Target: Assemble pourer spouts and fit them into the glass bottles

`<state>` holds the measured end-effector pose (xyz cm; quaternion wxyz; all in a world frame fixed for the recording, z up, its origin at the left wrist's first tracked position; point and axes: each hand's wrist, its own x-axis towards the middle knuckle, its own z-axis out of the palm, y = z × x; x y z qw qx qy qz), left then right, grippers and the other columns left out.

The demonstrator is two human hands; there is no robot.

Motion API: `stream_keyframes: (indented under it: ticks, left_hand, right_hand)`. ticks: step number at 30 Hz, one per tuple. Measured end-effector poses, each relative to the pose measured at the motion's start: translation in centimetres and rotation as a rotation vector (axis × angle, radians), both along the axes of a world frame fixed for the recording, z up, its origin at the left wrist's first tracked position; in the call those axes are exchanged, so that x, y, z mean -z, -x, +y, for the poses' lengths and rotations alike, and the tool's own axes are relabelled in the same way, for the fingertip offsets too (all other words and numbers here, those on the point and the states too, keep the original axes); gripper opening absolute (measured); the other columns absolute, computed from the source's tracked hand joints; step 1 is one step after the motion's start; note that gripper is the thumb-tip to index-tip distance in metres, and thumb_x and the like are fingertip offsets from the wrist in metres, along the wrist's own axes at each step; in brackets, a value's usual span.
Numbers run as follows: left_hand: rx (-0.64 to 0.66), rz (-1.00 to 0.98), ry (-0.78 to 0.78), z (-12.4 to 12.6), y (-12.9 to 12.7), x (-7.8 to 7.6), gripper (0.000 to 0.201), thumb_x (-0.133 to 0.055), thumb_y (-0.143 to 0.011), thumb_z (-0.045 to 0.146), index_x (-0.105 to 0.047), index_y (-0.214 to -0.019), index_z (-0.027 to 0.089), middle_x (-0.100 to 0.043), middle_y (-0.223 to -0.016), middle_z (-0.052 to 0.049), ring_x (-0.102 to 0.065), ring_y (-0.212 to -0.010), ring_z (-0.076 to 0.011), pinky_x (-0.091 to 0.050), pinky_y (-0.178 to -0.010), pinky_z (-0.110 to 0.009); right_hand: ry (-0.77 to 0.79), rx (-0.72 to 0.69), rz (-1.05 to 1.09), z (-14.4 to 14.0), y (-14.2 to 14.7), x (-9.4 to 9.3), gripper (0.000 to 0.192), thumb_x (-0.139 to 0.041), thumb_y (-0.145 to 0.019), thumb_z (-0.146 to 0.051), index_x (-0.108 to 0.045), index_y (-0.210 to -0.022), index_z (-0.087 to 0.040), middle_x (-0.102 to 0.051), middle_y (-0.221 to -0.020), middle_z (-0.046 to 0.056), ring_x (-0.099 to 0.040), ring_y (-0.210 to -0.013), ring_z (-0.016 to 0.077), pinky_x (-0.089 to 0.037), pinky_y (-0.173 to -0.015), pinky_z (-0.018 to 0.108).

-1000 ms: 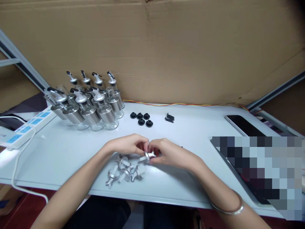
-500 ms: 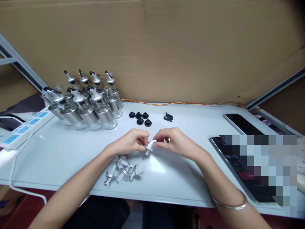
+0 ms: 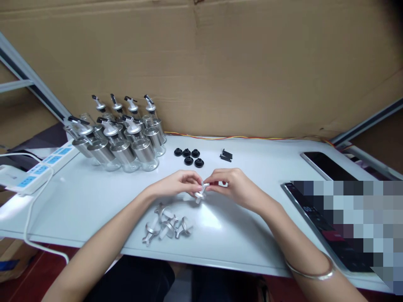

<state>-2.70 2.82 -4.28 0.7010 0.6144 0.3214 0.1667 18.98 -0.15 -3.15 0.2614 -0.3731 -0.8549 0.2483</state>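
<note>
Between my hands, a little above the table, is a silver pourer spout (image 3: 200,194), its stem pointing down. My left hand (image 3: 179,183) pinches its left side with thumb and fingertips. From the right, my right hand (image 3: 231,184) grips the narrow tip of the same spout. Below my left hand lies a loose pile of several like silver pourer spouts (image 3: 167,226) with pale stems. Farther back sit several round black stoppers (image 3: 188,160) in two rows. Small black flip levers (image 3: 226,155) lie to their right.
Several glass and steel oil bottles (image 3: 124,153), some with pourers on, crowd the back left. A white power strip (image 3: 47,167) with a cable lies at the left edge. Two phones, one black (image 3: 330,170), one larger (image 3: 327,230), lie right. A cardboard wall (image 3: 239,71) stands behind.
The whole scene has shifted slightly right as the camera turned. The spout has tilted a little between my fingers; both hands keep hold of it.
</note>
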Motion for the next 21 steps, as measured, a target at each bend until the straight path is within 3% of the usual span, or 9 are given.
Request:
stream_keyframes:
  ticks: [4, 8, 12, 17, 21]
  left_hand:
    - [0.020, 0.021, -0.040, -0.2, -0.6, 0.4, 0.017, -0.068, -0.079, 0.029, -0.062, -0.083, 0.013, -0.064, -0.076, -0.001, -0.061, -0.069, -0.0107, -0.048, -0.073, -0.029]
    - [-0.003, 0.020, 0.000, -0.3, -0.8, 0.5, 0.019, -0.069, -0.078, 0.027, -0.057, -0.083, 0.014, -0.065, -0.073, 0.000, -0.061, -0.064, -0.0095, -0.046, -0.069, -0.027]
    - [-0.012, 0.040, 0.030, -0.1, -0.7, 0.6, 0.019, -0.069, -0.077, 0.024, -0.054, -0.083, 0.014, -0.064, -0.070, 0.002, -0.060, -0.061, -0.0089, -0.044, -0.066, -0.026]
    - [0.004, 0.038, 0.037, -0.1, -0.7, 0.5, 0.014, -0.064, -0.081, 0.022, -0.052, -0.083, 0.015, -0.063, -0.070, 0.002, -0.062, -0.064, -0.0097, -0.043, -0.067, -0.026]
    - [0.006, 0.054, 0.043, -0.2, -0.7, 0.3, 0.011, -0.061, -0.083, 0.020, -0.051, -0.084, 0.015, -0.063, -0.073, 0.001, -0.062, -0.065, -0.0096, -0.043, -0.068, -0.026]
  right_hand:
    - [-0.039, 0.066, -0.082, -0.9, -0.1, 0.1, 0.012, -0.060, -0.090, -0.020, -0.072, -0.091, -0.018, -0.069, -0.079, 0.004, -0.062, -0.066, 0.0157, -0.047, -0.062, 0.027]
    - [-0.059, 0.271, -0.137, -0.3, -2.1, -0.4, 0.017, -0.054, -0.089, -0.016, -0.070, -0.094, -0.017, -0.072, -0.091, 0.007, -0.063, -0.068, 0.0177, -0.049, -0.066, 0.030]
    - [0.079, 0.383, -0.366, 1.8, -4.7, -0.7, 0.025, -0.050, -0.079, -0.009, -0.072, -0.077, -0.020, -0.072, -0.079, 0.005, -0.064, -0.066, 0.0192, -0.049, -0.062, 0.029]
    - [0.304, 0.246, -0.369, 2.9, -6.0, 0.2, 0.018, -0.054, -0.077, -0.022, -0.070, -0.071, -0.019, -0.069, -0.070, 0.004, -0.058, -0.062, 0.0182, -0.045, -0.061, 0.029]
    - [0.456, 0.169, -0.284, 2.9, -6.8, 0.5, 0.027, -0.055, -0.079, -0.041, -0.068, -0.074, -0.018, -0.067, -0.070, 0.004, -0.056, -0.064, 0.0175, -0.042, -0.061, 0.029]
